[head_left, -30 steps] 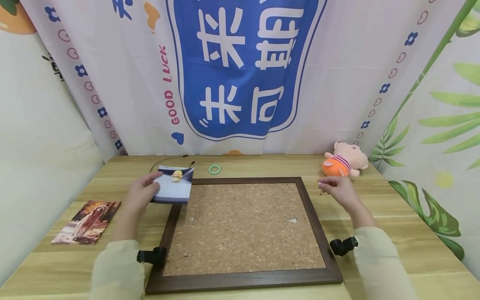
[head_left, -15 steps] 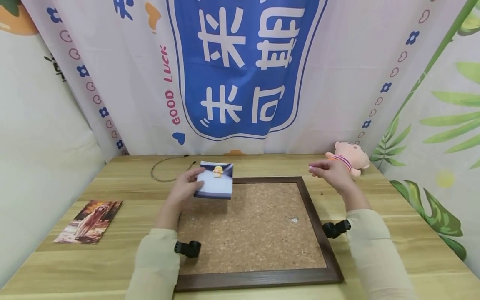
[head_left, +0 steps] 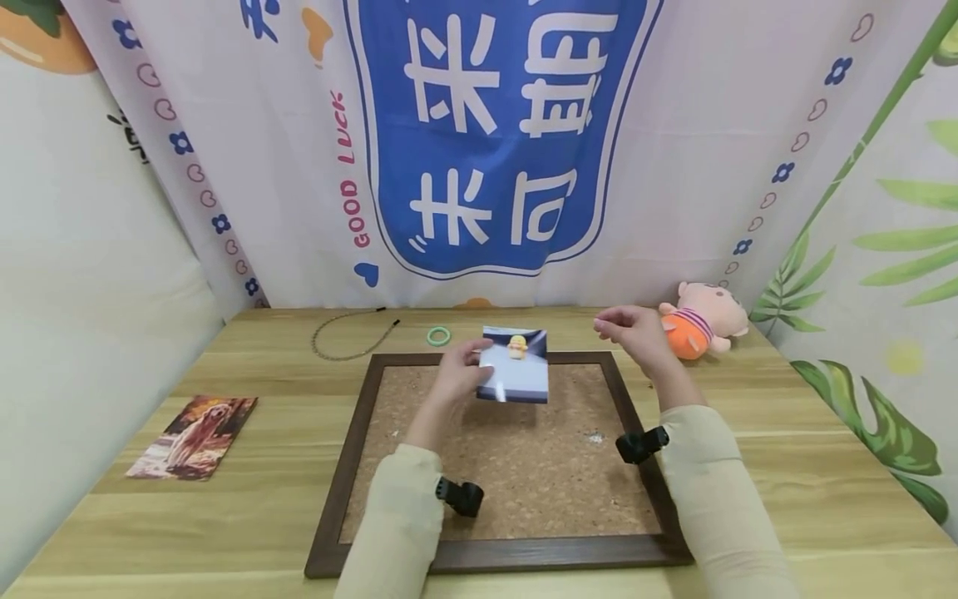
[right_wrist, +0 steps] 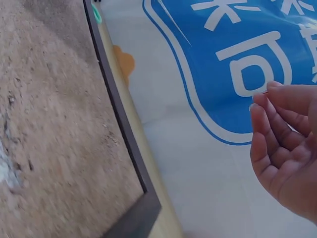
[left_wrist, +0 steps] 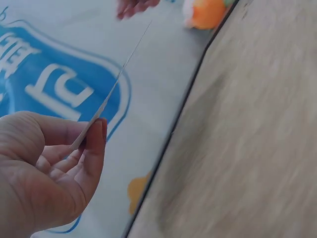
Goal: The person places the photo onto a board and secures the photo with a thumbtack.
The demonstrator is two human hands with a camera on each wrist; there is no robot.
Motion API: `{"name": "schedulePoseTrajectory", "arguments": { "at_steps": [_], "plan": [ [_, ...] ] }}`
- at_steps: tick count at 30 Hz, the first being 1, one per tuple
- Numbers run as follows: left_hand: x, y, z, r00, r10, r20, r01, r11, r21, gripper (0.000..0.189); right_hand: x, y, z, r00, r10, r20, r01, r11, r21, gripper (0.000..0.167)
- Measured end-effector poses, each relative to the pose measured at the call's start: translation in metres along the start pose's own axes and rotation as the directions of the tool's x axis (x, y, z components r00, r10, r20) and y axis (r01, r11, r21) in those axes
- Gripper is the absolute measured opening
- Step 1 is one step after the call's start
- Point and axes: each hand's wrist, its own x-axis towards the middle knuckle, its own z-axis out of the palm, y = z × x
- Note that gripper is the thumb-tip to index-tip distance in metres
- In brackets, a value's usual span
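My left hand (head_left: 458, 373) pinches the left edge of a photo (head_left: 516, 383) showing a yellow toy duck. In the head view the photo overlaps the upper middle of a framed cork board (head_left: 524, 474); in the left wrist view its thin edge (left_wrist: 118, 79) shows between thumb and fingers. My right hand (head_left: 636, 333) is raised past the board's far right corner. Its thumb and index finger pinch a tiny pin (right_wrist: 265, 92), mostly hidden by the fingertips. A small gold-coloured speck (head_left: 650, 385) lies on the table close to the right forearm.
A photo of a golden dog (head_left: 196, 437) lies on the wooden table (head_left: 277, 499) at left. Behind the board are a cord necklace (head_left: 318, 341) and a green ring (head_left: 438, 336). A plush toy (head_left: 703, 320) lies at the back right, before a printed curtain.
My left hand has carried the duck photo rightward from the board's left edge to over its upper middle. My right hand has risen and moved left, pinching throughout.
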Motion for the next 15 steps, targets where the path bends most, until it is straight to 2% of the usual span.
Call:
{"name": "schedulePoseTrajectory", "arguments": {
  "at_steps": [3, 9, 15],
  "plan": [
    [0.0, -0.001, 0.017, 1.0, 0.01, -0.005, -0.01, 1.0, 0.007, 0.041, 0.002, 0.002, 0.004, 1.0, 0.021, 0.008, -0.021, 0.998, 0.056, 0.024],
    [-0.002, -0.005, 0.043, 0.999, -0.035, -0.005, 0.035, 0.998, 0.044, 0.039, 0.005, 0.008, 0.015, 0.997, 0.069, 0.045, -0.074, 0.989, 0.127, 0.024],
    [-0.001, -0.009, 0.066, 1.0, 0.007, 0.027, -0.008, 1.0, 0.025, 0.038, 0.006, 0.017, 0.024, 0.991, 0.126, 0.035, -0.13, 0.98, 0.149, 0.024]
  ]
}}
